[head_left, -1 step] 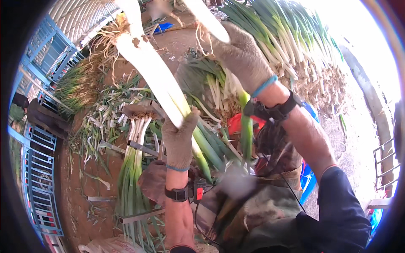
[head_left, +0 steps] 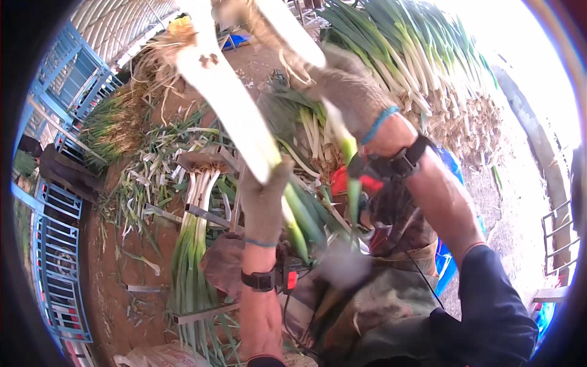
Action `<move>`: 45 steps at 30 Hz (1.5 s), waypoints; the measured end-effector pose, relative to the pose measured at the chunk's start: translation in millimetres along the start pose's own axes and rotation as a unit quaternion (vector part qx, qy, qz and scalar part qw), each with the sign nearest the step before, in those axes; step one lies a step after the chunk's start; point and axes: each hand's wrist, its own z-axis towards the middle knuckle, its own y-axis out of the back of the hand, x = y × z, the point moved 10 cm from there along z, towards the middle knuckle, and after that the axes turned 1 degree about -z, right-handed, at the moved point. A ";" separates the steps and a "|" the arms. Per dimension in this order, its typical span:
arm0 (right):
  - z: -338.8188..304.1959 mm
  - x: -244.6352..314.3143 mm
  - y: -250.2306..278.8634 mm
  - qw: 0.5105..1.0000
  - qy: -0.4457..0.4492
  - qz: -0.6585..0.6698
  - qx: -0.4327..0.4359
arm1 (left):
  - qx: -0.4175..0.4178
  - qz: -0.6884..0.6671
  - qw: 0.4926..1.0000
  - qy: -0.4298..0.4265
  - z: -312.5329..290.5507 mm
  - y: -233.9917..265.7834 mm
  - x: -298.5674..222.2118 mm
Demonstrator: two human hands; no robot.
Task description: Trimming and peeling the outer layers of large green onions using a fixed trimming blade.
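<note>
Both my hands wear tan knit gloves. My left hand point(head_left: 264, 205) is closed round a thick leek point(head_left: 231, 104), its white shank slanting up and away to a tuft of roots, its green leaves trailing below my fist. My right hand point(head_left: 354, 92), blurred by motion, is wrapped round another leek point(head_left: 292, 32). That one's white shank and roots stick out toward the far side, and a green leaf end hangs below the hand. The roots of the two leeks are near each other at the top of the view.
A bundle of leeks point(head_left: 199, 226) rests in a metal frame point(head_left: 211, 215) at the left. Leaf trimmings point(head_left: 153, 177) litter the brown ground. A big pile of leeks point(head_left: 422, 67) lies at the far right, and blue metal fencing point(head_left: 58, 244) stands along the left.
My right hand has shifted slightly down, and more roots show beside its leek. The left hand's leek has moved a little right and down. Both hands keep their hold.
</note>
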 end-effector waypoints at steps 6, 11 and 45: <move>-20.6 -56.2 -0.3 0.981 -0.113 -0.132 0.087 | 0.087 -0.017 0.996 0.022 -23.0 -47.7 27.5; -31.0 -78.6 8.4 0.968 -0.234 0.091 0.022 | 0.076 -0.069 0.990 0.092 -31.2 -35.4 59.6; -62.2 -53.7 -46.6 0.970 -0.207 -0.031 0.127 | 0.302 -0.349 0.877 0.135 -24.6 -68.2 84.5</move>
